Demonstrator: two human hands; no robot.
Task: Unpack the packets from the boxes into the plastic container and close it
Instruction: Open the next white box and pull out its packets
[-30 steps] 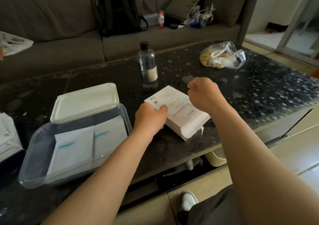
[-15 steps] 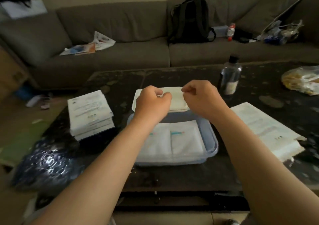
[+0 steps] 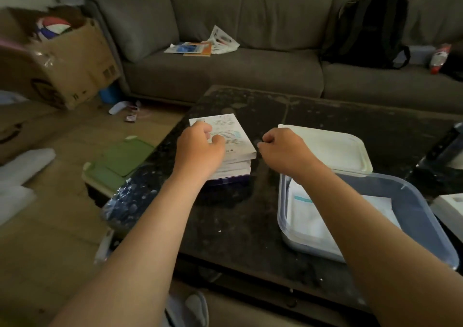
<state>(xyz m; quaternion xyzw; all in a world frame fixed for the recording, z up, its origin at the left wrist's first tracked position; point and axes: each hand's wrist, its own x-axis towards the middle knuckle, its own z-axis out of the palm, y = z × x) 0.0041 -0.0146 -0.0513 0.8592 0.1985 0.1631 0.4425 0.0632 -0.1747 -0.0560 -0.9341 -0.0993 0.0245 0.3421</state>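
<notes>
L hand [image 3: 200, 148] lay on the top box [image 3: 235, 136] of a stack of white boxes [image 3: 235, 168], fingers curled down over its L part, thumb on the printed face, gripping it. R hand [image 3: 283, 151] hung at the stack's 3 o'clock, just beside the top box's corner, fingers curled in w/ nothing seen in them. Clear plastic container [image 3: 421, 216] sat open on the dark table [image 3: 250, 226] at 4 o'clock of the R hand, partly under the R forearm, w/ white packets [image 3: 308, 216] flat inside. Its white lid [image 3: 333, 148] lay at the container's 12 o'clock, overlapping the far rim. Grey sofa [image 3: 250, 76] ran along 12 o'clock, black backpack [image 3: 370, 30] on it at 1 o'clock; cardboard carton [image 3: 72, 61] at 10 o'clock.
</notes>
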